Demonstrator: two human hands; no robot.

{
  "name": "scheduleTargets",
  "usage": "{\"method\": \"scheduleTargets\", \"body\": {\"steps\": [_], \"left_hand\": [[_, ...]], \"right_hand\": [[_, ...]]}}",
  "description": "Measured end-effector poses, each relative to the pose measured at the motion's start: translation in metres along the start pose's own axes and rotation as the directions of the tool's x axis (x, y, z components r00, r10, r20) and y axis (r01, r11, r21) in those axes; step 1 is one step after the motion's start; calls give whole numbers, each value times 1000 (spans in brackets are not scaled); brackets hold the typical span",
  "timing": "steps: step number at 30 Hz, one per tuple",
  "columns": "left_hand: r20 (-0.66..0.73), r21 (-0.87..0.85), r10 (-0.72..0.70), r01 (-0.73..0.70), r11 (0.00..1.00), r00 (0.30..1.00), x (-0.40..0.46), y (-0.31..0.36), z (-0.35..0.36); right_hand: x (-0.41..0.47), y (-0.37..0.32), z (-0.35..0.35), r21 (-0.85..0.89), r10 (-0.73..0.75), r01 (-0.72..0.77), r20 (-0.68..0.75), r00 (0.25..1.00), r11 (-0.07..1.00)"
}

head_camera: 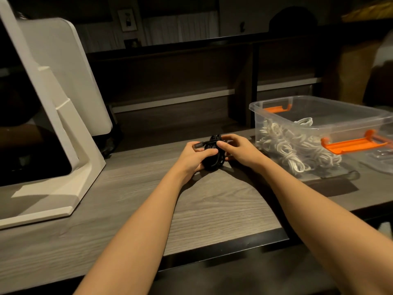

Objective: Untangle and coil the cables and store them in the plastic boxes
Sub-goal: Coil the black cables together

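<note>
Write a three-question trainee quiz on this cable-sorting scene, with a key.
1. True or false: both hands grip the black cable bundle.
2. What fills the clear plastic box? A) black cables B) white cables C) nothing
3. Fill in: the box's latches are coloured ____.

Key:
1. True: the left hand and right hand both hold it, above the desk.
2. B.
3. Orange.
</note>
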State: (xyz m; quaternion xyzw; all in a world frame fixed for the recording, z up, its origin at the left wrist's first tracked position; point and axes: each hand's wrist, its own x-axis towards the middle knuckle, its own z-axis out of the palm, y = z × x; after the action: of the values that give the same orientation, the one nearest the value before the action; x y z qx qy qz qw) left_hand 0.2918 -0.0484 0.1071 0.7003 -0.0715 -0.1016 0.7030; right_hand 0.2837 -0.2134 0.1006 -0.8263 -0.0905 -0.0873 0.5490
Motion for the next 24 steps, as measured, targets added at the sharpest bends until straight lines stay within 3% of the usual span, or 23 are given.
{"method": "scheduleTargets", "body": {"steps": [11,19,24], "left_hand": [[-84,176,73,-57,983,994,-22,30,15],[-110,108,174,-162,981,979,-48,83,41],[-25,43,130,-129,991,991,-52,109,70]], "right_hand": [[-14,-44,-5,-79,84,-91,-85,993,993],[-19,-97,-33,-116,36,-69,-269,963,991],[-23,-115,-62,-189,5,-76,-349,937,979]]}}
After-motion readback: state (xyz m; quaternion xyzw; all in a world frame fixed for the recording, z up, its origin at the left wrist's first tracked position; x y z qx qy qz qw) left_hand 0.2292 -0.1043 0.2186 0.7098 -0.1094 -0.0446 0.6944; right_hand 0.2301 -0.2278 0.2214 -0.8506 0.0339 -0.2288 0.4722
